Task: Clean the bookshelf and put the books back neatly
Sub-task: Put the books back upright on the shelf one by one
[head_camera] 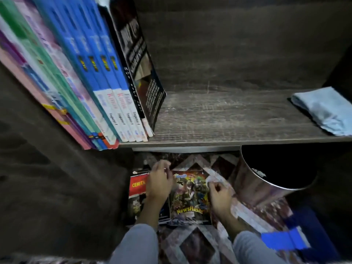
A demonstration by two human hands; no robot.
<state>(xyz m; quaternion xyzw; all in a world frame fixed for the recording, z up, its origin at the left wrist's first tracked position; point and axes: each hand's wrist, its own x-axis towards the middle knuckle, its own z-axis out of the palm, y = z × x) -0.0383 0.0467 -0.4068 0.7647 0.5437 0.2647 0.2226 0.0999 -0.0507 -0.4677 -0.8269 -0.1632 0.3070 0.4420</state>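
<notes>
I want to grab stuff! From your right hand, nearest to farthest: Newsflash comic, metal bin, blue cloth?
1. Newsflash comic, against the right hand.
2. Metal bin, floor, right side.
3. Blue cloth, up on the shelf.

Home room, prob. study/bedroom: dark wood bookshelf (pixel 228 115) w/ schoolbooks (pixel 106 77) upper left, patterned rug (pixel 192 242) at bottom, comics (pixel 190 197) lower centre.

Dim, blurred, warped at edges
</notes>
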